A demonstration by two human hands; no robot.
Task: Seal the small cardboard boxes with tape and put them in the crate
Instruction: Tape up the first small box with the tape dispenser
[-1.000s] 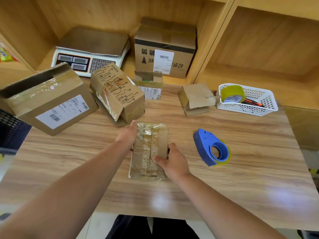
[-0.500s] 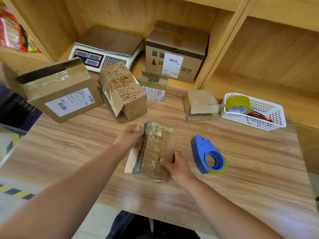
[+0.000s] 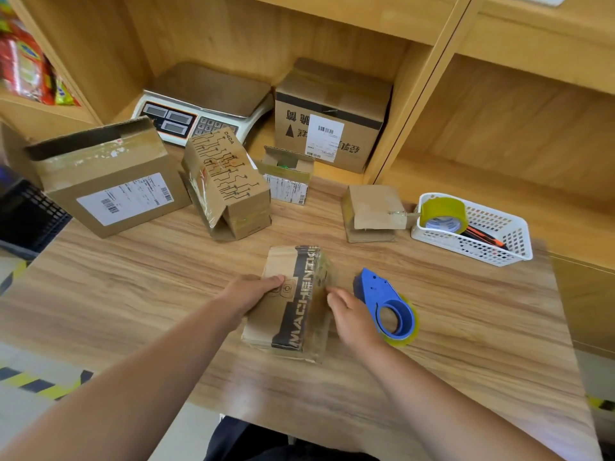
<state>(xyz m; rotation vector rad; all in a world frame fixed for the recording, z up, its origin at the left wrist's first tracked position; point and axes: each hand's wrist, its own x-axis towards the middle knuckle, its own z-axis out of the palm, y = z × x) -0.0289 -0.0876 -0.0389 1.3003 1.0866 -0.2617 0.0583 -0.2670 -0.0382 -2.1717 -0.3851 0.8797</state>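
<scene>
Sitting off the table's (image 3: 133,294) ten o'clock edge is the dark crate (image 3: 30,221). The left hand (image 3: 253,291) grips the small cardboard box (image 3: 293,304), mid-table, from nine o'clock, fingers curled over its top. At three o'clock the right hand (image 3: 352,317) touches the taped side; whether it grips cannot be told. The blue tape dispenser (image 3: 386,304) lies just beside.

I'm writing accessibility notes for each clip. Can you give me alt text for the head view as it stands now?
A left hand and right hand hold a small cardboard box with a black printed band on a wooden table, a blue tape dispenser just right of it. Behind are other cardboard boxes, a scale and a white basket holding a tape roll.
</scene>
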